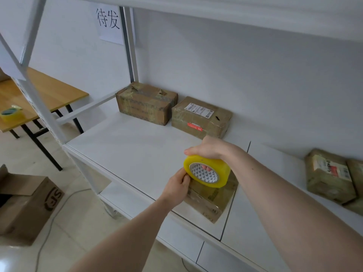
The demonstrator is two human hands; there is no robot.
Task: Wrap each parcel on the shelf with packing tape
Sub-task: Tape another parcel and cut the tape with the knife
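Shelving of white metal (137, 146) fills most of the view, and its middle board carries every parcel. A wooden table (53, 91) is seen beyond the shelf's left upright, with a spare tape roll (10, 114) lying near its front edge. An open cardboard box (23, 205) stands on the floor below the shelf's left end. At the back left corner of the board a taped brown parcel (145, 103) is set against the wall, and a labelled parcel (200, 116) sits just beside it to the right. Two more parcels (330, 175) lie toward the right end of the board. The nearest parcel (212, 199) rests at the front edge of the board, directly under the hands. Above it a yellow roll of packing tape (207, 170) is held. The right hand (210, 148) is wrapped over the roll's top, fingers showing through the core. The left hand (176, 188) pinches at the roll's lower left rim. A paper sign (108, 22) hangs on the wall above.
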